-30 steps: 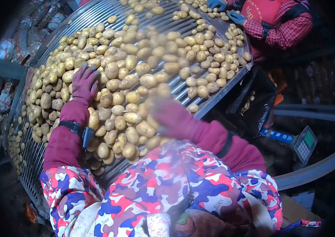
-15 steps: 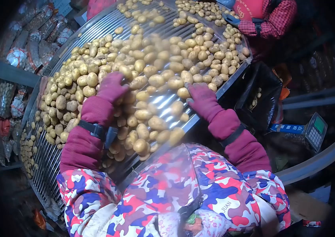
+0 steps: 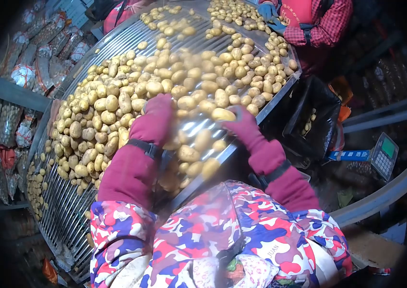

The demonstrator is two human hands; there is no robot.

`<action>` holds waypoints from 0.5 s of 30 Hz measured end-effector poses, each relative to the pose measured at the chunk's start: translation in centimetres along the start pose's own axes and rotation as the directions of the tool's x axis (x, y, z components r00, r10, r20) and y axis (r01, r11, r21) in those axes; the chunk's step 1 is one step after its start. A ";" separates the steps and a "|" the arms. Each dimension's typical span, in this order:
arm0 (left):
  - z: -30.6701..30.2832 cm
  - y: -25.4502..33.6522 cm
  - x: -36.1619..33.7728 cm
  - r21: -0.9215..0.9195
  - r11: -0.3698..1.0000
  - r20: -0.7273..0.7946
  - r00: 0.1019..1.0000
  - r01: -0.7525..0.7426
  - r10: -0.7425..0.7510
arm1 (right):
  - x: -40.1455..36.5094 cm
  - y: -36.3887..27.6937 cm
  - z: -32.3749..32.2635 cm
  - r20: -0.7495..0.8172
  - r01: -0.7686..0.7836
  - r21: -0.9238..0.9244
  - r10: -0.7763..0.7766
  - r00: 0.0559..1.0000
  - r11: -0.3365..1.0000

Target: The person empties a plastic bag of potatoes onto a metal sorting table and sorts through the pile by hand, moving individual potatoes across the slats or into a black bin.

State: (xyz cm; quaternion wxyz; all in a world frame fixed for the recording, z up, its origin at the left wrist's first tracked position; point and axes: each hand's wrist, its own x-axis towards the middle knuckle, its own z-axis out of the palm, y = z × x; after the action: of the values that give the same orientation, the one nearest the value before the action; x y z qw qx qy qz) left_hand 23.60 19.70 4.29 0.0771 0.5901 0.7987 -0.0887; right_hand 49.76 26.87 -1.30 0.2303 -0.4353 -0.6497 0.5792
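A large heap of potatoes [image 3: 112,103] lies on a slatted metal sorting table [image 3: 71,211]. My left hand [image 3: 159,111], in a maroon glove, reaches in at the heap's near edge; its fingers point down and away, mostly hidden behind the back of the hand. At the table's right side, my right hand [image 3: 245,126], gloved alike, has its fingers and thumb against one yellow potato [image 3: 223,114]. Between the two hands a shiny bare metal strip shows, with several loose potatoes [image 3: 189,153] nearer my body.
Across the table a co-worker in a checked sleeve [image 3: 326,26] has blue-gloved hands [image 3: 271,20] by smaller potatoes. A black-lined bin [image 3: 316,125] with a few potatoes stands right, near a digital scale [image 3: 384,156]. Filled sacks [image 3: 9,120] are stacked left.
My left hand has moved right, and potatoes below it have left the near edge. My right hand has shifted slightly nearer, now at a potato. The co-worker's hands have come together.
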 end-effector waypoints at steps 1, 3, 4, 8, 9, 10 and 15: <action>0.0 -0.2 -0.2 -0.074 0.997 0.007 0.999 0.035 -0.035 | -0.6 -0.1 -1.3 0.067 -0.078 0.079 0.073 0.995 0.994; 0.2 -0.9 -0.6 -0.213 0.972 0.032 0.995 0.100 -0.095 | -2.0 0.8 -2.5 0.214 -0.117 0.582 -0.012 0.977 0.805; 0.6 -0.8 -1.3 -0.604 0.785 0.075 0.990 0.137 -0.115 | -2.8 0.4 -2.6 0.259 -0.154 0.773 -0.085 0.962 0.615; 2.1 -0.6 -3.6 -0.963 -0.201 0.171 0.984 0.177 0.049 | -4.6 -0.2 -1.9 0.359 -0.336 0.913 -0.063 0.931 0.233; 1.1 0.5 -4.5 -0.945 -0.286 0.142 0.986 0.161 0.087 | -3.4 2.5 -1.7 0.456 -0.417 0.861 -0.077 0.887 0.292; 0.7 1.4 -5.0 -0.917 -0.371 0.109 0.986 0.147 0.123 | -3.7 2.3 -1.3 0.426 -0.335 0.828 -0.117 0.897 0.449; 1.1 3.7 -5.9 -0.985 -0.163 0.011 0.967 0.054 0.253 | -5.5 -1.2 0.6 0.393 -0.264 0.720 -0.063 0.917 0.642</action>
State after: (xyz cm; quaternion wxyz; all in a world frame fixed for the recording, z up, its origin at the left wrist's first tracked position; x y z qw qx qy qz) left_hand 28.84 14.98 4.34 0.5846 0.3717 0.5240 0.4955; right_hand 51.72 22.04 0.80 0.2264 -0.2122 -0.3521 0.8830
